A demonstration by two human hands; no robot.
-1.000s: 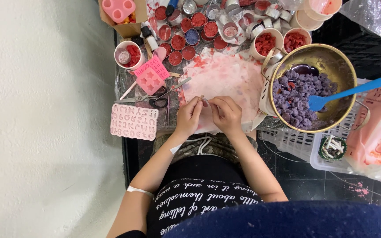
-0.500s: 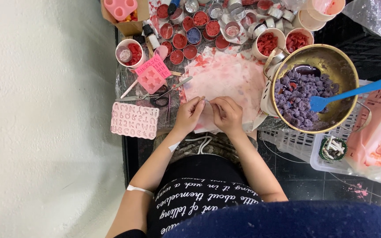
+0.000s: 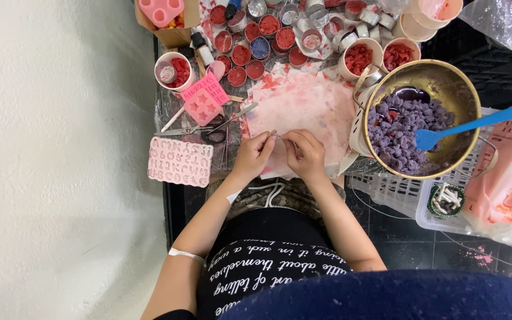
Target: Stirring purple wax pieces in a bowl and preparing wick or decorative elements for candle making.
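Wick piece, tiny, at frame centre over the pink-stained paper, pinched between left hand and right hand fingertips. Risk: a slip would lose it among the clutter.

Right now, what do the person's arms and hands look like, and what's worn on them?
Both forearms are bare, with no sleeves, gloves or rings visible. The left arm carries a thin white band near the elbow. The left hand and right hand are uncovered.
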